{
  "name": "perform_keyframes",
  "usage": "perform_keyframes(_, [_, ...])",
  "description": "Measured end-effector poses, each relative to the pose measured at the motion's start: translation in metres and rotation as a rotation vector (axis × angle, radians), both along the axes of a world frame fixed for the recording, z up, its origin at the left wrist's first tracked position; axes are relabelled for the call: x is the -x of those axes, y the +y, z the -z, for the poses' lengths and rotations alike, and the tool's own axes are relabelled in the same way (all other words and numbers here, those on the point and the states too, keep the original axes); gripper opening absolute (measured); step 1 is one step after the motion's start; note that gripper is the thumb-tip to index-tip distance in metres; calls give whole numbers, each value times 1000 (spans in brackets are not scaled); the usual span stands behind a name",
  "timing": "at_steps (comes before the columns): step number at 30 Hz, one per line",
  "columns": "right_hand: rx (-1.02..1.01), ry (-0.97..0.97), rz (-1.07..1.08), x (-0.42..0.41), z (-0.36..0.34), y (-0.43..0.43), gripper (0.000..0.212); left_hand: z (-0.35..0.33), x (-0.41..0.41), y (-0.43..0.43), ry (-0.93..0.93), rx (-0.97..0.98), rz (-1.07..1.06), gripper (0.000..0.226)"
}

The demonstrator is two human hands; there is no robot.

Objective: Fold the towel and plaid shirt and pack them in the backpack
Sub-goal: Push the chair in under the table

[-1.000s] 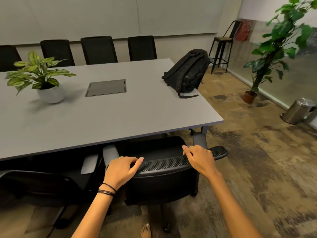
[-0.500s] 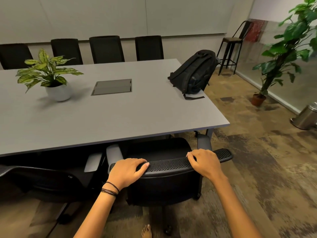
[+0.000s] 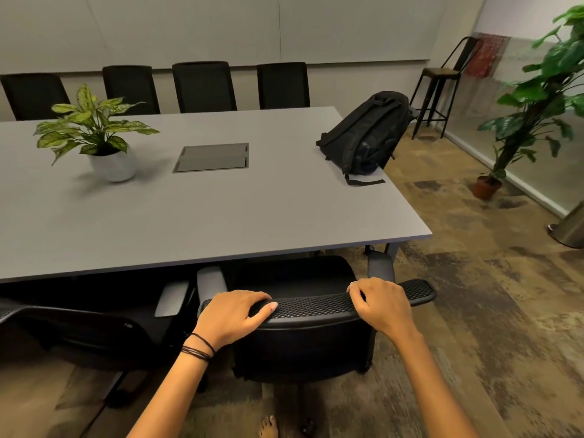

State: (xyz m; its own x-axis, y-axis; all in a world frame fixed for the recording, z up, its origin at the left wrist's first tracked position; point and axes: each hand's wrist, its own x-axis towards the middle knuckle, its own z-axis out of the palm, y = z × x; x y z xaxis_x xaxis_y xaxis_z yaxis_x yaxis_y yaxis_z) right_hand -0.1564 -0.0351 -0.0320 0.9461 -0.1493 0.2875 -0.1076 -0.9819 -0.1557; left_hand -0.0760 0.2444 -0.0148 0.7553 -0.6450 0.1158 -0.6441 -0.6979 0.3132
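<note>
Nothing of the task proper is done yet, as far as can be judged. No towel is seen and no plaid shirt can be identified (a reddish patterned cloth [image 3: 486, 56] hangs behind the bar stool [image 3: 439, 90], too blurred to name). The black backpack [image 3: 366, 134] is left lying on the grey table [image 3: 221, 216], well beyond the fingertips and off to their right; whether it is zipped cannot be told. Folding and packing are all left to do.

The backrest rail [image 3: 316, 306] of an office chair is gripped by both hands. The left hand [image 3: 234, 314] is curled over its left end, with the thumb laid along the mesh. The right hand [image 3: 382, 303] is wrapped over it towards the right end, with the fingers [image 3: 357, 287] bent down over the far edge.

Against the earlier frames the grip is unchanged. The view is swung slightly leftward, so the backpack is shown further right and the steel bin [image 3: 572, 229] is cut by the frame edge. The backpack itself is not shifted on the table.
</note>
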Motion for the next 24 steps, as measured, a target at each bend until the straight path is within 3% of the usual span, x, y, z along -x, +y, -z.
perform_keyframes(7, [10,-32,0,-14,4,-1,65,-2,-13,1,2,5,-4,106])
perform_keyframes(17, [7,-14,-10,-26,3,-2,51,-3,-28,-1,1,13,11,106])
perform_keyframes(24, [-4,-13,-5,-43,3,0,52,-1,-48,-2,-21,2,-10,109])
